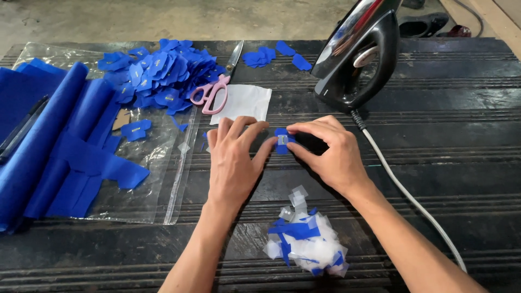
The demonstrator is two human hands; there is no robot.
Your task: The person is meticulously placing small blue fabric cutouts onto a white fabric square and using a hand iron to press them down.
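The counter (pixel 461 135) is dark wood with long grooves, old and scuffed. Behind it is a grey floor, with dark shoes (pixel 429 23) at the top edge.

The left hand (pixel 233 160) and the right hand (pixel 331 154) meet in the middle of the counter. Each grip is pinched shut on a small blue cloth piece (pixel 282 141), one on each side. The piece lies flat, and its long side seems to run left to right. A tiny pale square sits on it. The fingers hide its ends, so its full shape is hard to see.

A black iron (pixel 355 59) stands just behind the right hand, its top cut off. Pink scissors (pixel 213 92) lie near a pile of blue pieces (pixel 157 73).
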